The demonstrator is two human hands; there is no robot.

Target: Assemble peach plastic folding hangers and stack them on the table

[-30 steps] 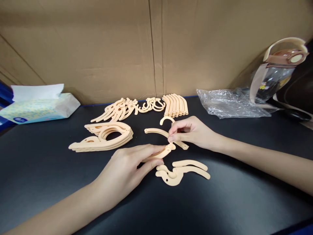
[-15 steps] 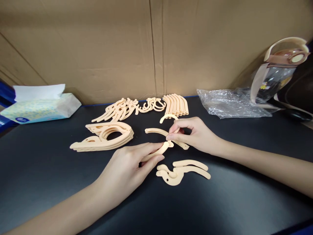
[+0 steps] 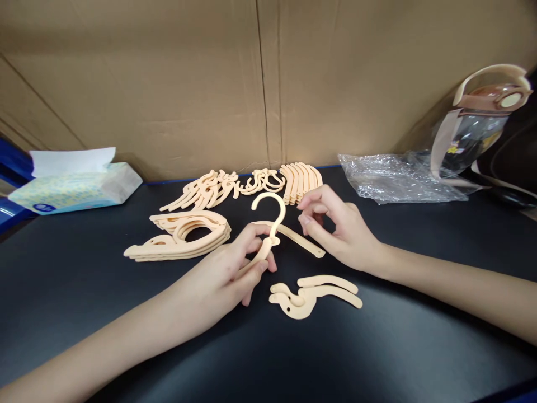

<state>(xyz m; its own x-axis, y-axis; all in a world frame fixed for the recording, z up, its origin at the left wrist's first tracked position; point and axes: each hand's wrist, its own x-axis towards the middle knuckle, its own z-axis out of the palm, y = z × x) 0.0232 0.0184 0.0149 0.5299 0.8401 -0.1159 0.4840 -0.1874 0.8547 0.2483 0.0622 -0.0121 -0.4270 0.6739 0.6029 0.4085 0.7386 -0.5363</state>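
Note:
Between the thumb and fingers of my left hand (image 3: 229,266) is a cream plastic hanger piece with a hook (image 3: 279,215) standing up from its end. Part of the piece is hidden by the palm. My right hand (image 3: 335,226) hovers to the right, fingers loosely curled and apart, holding nothing. Behind my left fingertips lies a curved hanger arm (image 3: 304,242) on the black table (image 3: 319,358). Closer to me rest a wide hanger piece (image 3: 300,308) with holes and another curved arm (image 3: 329,281).
Folded hangers (image 3: 180,246) are stacked at left. Along the back lie hanger arms (image 3: 201,190), loose hooks (image 3: 262,180) and a row of curved arms (image 3: 300,182). A tissue pack (image 3: 79,187) stands far left; a plastic bag (image 3: 398,178) and a bottle (image 3: 474,134) are at right.
My right hand has let go of the hook and moved slightly right. The hook has turned upright on the piece in my left hand, which shifted a little left.

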